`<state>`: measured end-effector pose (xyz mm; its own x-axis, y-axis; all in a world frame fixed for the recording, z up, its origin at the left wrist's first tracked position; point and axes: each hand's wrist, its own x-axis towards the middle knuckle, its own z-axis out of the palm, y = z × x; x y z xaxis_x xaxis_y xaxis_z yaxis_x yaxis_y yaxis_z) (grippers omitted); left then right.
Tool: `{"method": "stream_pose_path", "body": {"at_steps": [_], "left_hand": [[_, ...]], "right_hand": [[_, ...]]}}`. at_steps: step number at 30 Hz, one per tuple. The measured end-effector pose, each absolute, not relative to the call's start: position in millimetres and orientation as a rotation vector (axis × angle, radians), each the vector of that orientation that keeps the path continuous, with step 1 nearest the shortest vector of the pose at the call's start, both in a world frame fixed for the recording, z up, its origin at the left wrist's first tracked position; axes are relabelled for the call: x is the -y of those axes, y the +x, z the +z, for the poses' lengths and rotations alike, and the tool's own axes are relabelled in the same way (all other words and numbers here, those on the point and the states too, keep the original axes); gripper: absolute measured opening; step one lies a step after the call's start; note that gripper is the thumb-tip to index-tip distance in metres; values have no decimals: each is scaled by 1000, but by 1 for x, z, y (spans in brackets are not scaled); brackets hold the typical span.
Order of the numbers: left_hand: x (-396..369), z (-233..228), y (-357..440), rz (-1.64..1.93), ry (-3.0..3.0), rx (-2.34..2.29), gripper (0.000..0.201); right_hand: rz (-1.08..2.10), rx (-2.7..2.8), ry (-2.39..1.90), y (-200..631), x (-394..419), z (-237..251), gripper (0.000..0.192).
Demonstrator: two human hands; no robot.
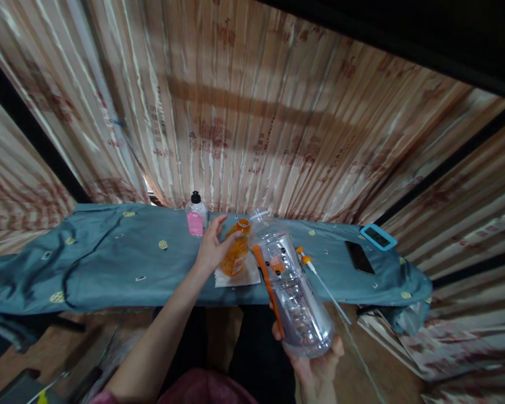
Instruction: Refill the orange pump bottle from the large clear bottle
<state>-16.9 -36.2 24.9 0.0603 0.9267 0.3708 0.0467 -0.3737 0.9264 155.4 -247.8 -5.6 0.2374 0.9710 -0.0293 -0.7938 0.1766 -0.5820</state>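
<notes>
Clear plastic bottle lies tilted in the right hand, base cupped in the palm and neck pointing away toward the table, fingers curled under it so it rests rather than hangs; an orange strip, perhaps a handle, runs along its side; beyond it the left hand closes loosely around an orange bottle standing uncapped on a white napkin, steadying it; a thin white stick with an orange tip lies just beside; farther back stand a black-capped small bottle and a dark phone on the blue tablecloth; the wrist is cut off below.
</notes>
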Motion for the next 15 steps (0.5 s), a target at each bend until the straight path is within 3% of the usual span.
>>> {"method": "stream_pose_path", "body": {"at_steps": [4,7,15], "left_hand": [[73,22,-35,1511,1326,-915,54],[107,24,-36,1352,1143,-770,54],[148,38,-28,1176,1064,-554,56]], "right_hand": [[1397,502,-424,149,238,-13,63],[1400,524,-391,139,228,-19,68],[1551,700,-268,119,202,-18,48]]}}
